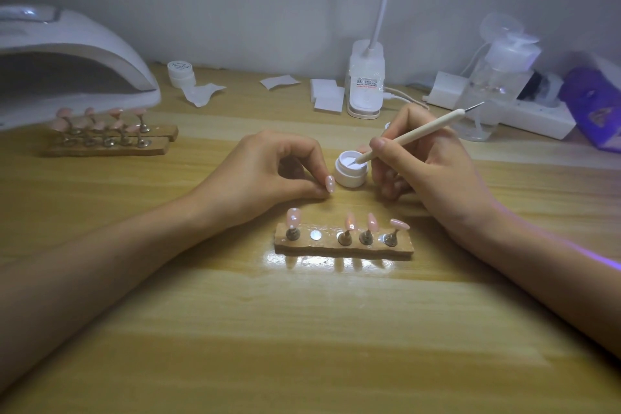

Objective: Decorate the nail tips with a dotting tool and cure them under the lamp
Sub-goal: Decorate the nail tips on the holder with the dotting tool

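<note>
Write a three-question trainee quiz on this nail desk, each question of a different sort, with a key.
1. True or false: the right hand holds the dotting tool with its lower end in the open white jar.
2. Multiple choice: how many nail tips stand on the near wooden holder? A three, B four, C five.
3. Short answer: what does the left hand hold at its fingertips?

Key: 1 true. 2 B. 3 a pink nail tip.
</note>
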{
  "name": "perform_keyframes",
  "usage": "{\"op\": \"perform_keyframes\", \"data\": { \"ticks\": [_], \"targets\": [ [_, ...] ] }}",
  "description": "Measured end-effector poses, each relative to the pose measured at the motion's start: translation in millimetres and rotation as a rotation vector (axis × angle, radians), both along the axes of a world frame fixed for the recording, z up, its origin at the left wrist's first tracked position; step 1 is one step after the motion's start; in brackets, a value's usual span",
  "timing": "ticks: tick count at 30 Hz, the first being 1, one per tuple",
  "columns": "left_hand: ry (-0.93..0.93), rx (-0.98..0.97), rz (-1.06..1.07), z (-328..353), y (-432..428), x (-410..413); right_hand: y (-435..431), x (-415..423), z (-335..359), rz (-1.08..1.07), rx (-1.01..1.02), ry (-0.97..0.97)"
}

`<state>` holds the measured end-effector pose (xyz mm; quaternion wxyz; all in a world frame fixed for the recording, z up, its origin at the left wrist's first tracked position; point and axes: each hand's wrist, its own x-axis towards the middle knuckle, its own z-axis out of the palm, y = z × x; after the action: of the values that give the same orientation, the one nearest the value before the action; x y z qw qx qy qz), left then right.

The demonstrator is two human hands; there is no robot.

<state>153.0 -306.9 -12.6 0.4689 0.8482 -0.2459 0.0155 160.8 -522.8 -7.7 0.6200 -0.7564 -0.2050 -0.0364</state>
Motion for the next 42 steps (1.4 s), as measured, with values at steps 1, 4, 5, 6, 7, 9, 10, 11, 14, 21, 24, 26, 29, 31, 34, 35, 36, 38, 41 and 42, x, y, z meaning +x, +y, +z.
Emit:
{"op": "perform_keyframes", "data": {
  "ticks": [1,4,5,6,7,9,10,11,14,21,24,26,29,31,34,35,36,38,41,42],
  "targets": [
    [-0.001,0.002,0.002,0,0,0,0,0,0,-0.003,0.011,-0.004],
    [-0.005,0.004,0.004,0,0,0,0,-2,3,-0.023,0.046,-0.059],
    [-0.006,0.005,0.003,0,0,0,0,-3,4,-0.028,0.066,-0.077],
    [-0.007,0.006,0.004,0,0,0,0,-4,4,-0.032,0.088,-0.093],
    [-0.007,0.006,0.005,0,0,0,-1,-4,5,-0.035,0.107,-0.108],
    [-0.006,0.007,0.004,-1,0,0,-1,-6,6,-0.038,0.133,-0.129],
    [-0.006,0.007,0.003,-1,0,0,-2,-6,6,-0.041,0.141,-0.136],
    [-0.008,0.008,0.003,-1,1,1,-2,-7,7,-0.044,0.146,-0.143],
    [-0.011,0.010,0.005,-1,1,1,-2,-7,8,-0.052,0.156,-0.149],
    [-0.017,0.012,0.006,0,0,0,-3,-6,8,-0.054,0.182,-0.124],
    [-0.015,0.010,0.007,0,0,0,-3,-6,8,-0.048,0.184,-0.112],
    [-0.014,0.012,0.010,0,0,0,-3,-6,8,-0.043,0.192,-0.105],
    [-0.012,0.015,0.012,0,0,0,-3,-6,8,-0.039,0.201,-0.093],
    [-0.009,0.015,0.011,0,0,0,-3,-6,8,-0.037,0.203,-0.087],
    [-0.009,0.013,0.010,1,0,0,-3,-6,9,-0.031,0.201,-0.078],
    [-0.010,0.013,0.010,1,0,0,-3,-6,9,-0.026,0.201,-0.074],
    [-0.011,0.013,0.009,1,0,-1,-2,-7,9,-0.021,0.202,-0.068],
    [-0.010,0.010,0.009,1,0,-1,-2,-8,10,-0.014,0.207,-0.060],
    [-0.004,0.004,0.008,0,0,0,-2,-10,10,0.020,0.219,-0.035],
    [-0.004,0.003,0.008,0,0,0,-1,-11,10,0.047,0.226,-0.013]
  ]
}}
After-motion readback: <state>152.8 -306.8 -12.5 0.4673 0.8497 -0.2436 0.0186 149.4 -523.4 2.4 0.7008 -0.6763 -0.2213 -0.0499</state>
